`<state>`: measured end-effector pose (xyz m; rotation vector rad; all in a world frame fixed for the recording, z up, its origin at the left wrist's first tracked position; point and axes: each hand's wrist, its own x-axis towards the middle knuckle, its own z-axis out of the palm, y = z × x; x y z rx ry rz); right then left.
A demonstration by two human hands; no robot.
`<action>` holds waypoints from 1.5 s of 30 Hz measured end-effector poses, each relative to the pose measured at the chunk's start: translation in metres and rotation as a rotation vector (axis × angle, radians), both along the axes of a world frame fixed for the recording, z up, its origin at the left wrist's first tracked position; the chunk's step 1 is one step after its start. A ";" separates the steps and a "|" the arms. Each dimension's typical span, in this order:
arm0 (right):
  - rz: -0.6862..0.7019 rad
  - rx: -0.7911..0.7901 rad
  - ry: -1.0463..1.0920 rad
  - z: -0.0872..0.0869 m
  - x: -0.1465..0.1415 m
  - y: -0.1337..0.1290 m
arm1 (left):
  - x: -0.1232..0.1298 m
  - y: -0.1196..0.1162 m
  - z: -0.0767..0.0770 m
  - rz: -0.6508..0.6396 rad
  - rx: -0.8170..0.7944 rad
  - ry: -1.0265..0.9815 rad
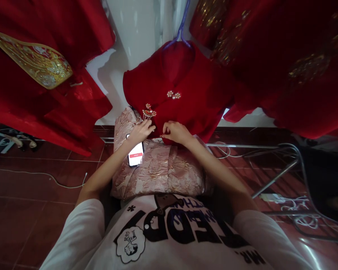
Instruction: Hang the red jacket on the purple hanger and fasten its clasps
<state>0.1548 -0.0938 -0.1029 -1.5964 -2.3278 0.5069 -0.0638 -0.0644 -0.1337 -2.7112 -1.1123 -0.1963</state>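
A red garment (194,112) hangs in front of me on a purple hanger (181,32), its lower part reaching my lap. Two flower-shaped beaded ornaments (174,95) sit on its front. A fan-shaped ornament (149,112) with dangling beads lies at its left, just above my left hand (142,131). That hand's fingers are curled together at the garment's lower left; what they hold is hidden. My right hand (177,132) pinches something tiny and shiny, too small to name, at the garment's lower edge. Pink brocade cloth (154,168) covers my lap.
A phone (135,155) with a lit screen lies on the brocade under my left forearm. Other red garments (84,93) hang at both sides. A metal-framed chair (295,153) stands at right, with white cables (298,215) on the tiled floor. Another cable (59,183) lies at left.
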 end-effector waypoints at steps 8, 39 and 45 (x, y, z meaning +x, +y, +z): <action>-0.002 -0.039 0.488 -0.006 0.002 0.007 | 0.001 0.006 -0.010 0.045 -0.184 -0.392; -0.047 0.108 0.624 -0.041 -0.021 0.013 | 0.014 0.006 -0.017 0.235 -0.376 -0.691; -0.074 0.180 0.526 -0.050 -0.024 0.013 | 0.013 0.009 -0.013 0.261 -0.514 -0.817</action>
